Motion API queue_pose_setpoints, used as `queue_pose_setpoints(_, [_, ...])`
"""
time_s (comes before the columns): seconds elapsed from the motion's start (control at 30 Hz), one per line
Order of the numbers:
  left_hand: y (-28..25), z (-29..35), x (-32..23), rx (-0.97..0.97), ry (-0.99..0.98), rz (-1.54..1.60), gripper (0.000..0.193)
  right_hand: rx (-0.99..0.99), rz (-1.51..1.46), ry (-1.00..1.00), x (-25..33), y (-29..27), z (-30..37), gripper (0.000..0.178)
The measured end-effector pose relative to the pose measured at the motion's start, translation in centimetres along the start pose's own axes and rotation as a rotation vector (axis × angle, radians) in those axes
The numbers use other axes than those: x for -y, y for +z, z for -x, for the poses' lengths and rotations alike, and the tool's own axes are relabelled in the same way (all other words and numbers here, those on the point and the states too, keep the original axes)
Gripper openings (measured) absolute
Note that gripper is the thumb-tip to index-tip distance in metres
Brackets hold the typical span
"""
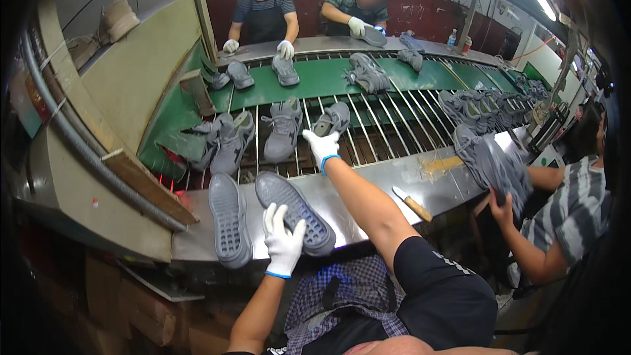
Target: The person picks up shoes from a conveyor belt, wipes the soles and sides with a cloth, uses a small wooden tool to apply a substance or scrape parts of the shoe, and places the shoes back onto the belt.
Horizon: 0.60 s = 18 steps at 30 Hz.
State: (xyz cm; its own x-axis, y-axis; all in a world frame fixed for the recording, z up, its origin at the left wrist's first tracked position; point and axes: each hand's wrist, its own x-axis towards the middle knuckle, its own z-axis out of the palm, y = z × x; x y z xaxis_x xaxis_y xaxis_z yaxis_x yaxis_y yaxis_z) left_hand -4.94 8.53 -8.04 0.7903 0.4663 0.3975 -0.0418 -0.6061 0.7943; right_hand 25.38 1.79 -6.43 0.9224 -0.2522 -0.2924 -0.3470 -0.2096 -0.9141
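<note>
Left hand [283, 242] is resting open-fingered on an upturned grey shoe [295, 212] at the steel bench's near edge; right hand [322, 148] is reaching, fingers curled, toward a sneaker [332, 120] on the rollers. Light, flexible; best gripped mid-sole.

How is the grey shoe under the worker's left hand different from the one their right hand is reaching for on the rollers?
The shoe by the left hand, the near shoe, lies sole-up on the metal ledge. The far shoe, by the right hand, sits upright on the rollers, opening showing. Both are grey.
</note>
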Motion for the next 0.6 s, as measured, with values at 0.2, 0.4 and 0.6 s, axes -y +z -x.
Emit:
queue_pose_setpoints(0.2, [0.6,-1.0,-0.5,0.1,-0.024,0.062,0.054,-0.204,-0.103,-0.063,-2.0,1.1,-3.0,0.134])
queue_pose_setpoints(0.4, [0.2,-1.7,-0.5,0.107,0.059,0.029,0.06,0.297,-0.519,-0.089,-2.2,-12.0,-4.2,0.061])
queue_pose_setpoints(0.6, [0.5,-2.8,3.1,0.055,0.028,0.011,0.07,0.414,0.045,-0.248,-4.7,-29.4,6.9,0.062])
